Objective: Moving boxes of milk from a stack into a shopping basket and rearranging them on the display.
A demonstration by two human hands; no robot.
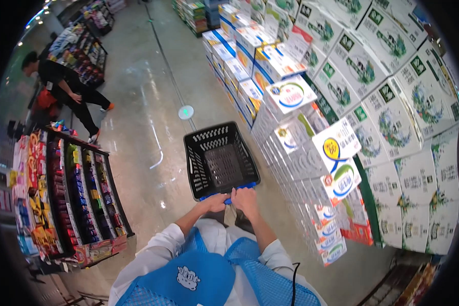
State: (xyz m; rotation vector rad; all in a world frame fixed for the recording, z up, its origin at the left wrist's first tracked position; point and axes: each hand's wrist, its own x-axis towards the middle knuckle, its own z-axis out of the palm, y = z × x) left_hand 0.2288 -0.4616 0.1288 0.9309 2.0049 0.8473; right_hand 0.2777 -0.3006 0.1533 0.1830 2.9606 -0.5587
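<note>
Straight ahead of my body hangs a black plastic shopping basket [223, 162] with slotted walls. Nothing lies on its bottom. My left hand [215, 202] and my right hand [244, 198] are side by side at the near end, both closed around the basket's blue handle [228, 200]. The fingers cover part of the handle. Whether the basket touches the floor I cannot tell.
To the right rise stacked milk cartons [334, 179] and a wall of white boxes [367, 72]. At left stands a rack of packaged snacks [84, 191]. A person in dark clothes [70, 84] strides beyond it. A round floor marker [186, 112] lies on the shiny aisle floor [137, 111].
</note>
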